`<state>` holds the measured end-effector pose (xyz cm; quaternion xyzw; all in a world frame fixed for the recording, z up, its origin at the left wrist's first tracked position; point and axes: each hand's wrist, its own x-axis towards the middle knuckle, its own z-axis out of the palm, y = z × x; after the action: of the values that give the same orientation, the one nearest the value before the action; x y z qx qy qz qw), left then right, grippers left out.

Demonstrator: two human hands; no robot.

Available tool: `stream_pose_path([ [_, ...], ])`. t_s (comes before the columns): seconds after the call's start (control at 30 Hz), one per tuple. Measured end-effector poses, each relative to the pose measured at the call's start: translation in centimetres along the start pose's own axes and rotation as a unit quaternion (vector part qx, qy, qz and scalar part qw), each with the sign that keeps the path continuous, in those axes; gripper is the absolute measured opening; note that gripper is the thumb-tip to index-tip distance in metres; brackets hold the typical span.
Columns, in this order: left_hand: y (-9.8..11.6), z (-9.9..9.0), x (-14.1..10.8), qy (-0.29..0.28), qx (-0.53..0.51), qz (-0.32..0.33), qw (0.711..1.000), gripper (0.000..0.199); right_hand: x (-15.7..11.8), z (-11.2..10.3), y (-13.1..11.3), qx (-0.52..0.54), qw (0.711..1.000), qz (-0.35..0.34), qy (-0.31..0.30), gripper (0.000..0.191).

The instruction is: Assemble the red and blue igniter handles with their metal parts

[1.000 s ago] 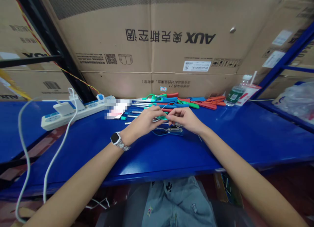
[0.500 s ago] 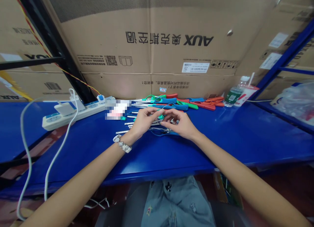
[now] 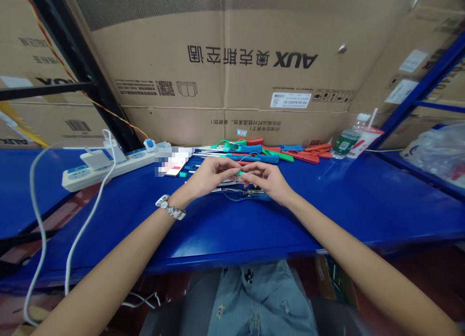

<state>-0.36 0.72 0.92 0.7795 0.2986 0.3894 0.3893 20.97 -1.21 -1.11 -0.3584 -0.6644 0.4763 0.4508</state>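
Observation:
My left hand (image 3: 210, 177), with a metal bracelet at the wrist, and my right hand (image 3: 271, 182) meet fingertip to fingertip over the table. Both are closed in a pinch around a small green part (image 3: 240, 173), mostly hidden by the fingers. A thin pale wire (image 3: 248, 155) arcs just above the fingertips. Below the hands lies an opened blue long-neck lighter (image 3: 254, 195) with thin wires and metal parts showing. Behind them, several long-neck lighters (image 3: 267, 158) lie in a row, metal barrels pointing left. Red and orange lighters (image 3: 316, 152) lie farther right.
A white power strip (image 3: 83, 177) with plugged-in chargers and cables stands at left, near a white phone-like slab (image 3: 177, 167), partly blurred. A bottle (image 3: 343, 143) and a paper cup (image 3: 363, 141) stand at back right. A large cardboard box (image 3: 221, 84) walls the blue table's (image 3: 225, 234) back.
My left wrist has shifted slightly left and up. The fingertips of both hands have come closer together around the green part, which shows more clearly between them.

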Motion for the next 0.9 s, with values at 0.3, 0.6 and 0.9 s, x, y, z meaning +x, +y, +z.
stream_pose_path([
  [0.3, 0.4, -1.8, -0.8, -0.076, 0.166, 0.024, 0.983, 0.015, -0.6, 0.6, 0.1, -0.146, 0.987, -0.059, -0.019, 0.025],
  [0.6, 0.3, -1.9, -1.3, -0.121, 0.277, 0.016, 0.953, 0.015, -0.7, -1.2, 0.3, -0.329, 0.936, -0.114, -0.045, 0.008],
  [0.9, -0.5, -1.1, -0.9, -0.147, 0.301, 0.009, 0.942, 0.013, -1.3, -1.3, 0.8, -0.475, 0.868, -0.097, -0.109, 0.016],
])
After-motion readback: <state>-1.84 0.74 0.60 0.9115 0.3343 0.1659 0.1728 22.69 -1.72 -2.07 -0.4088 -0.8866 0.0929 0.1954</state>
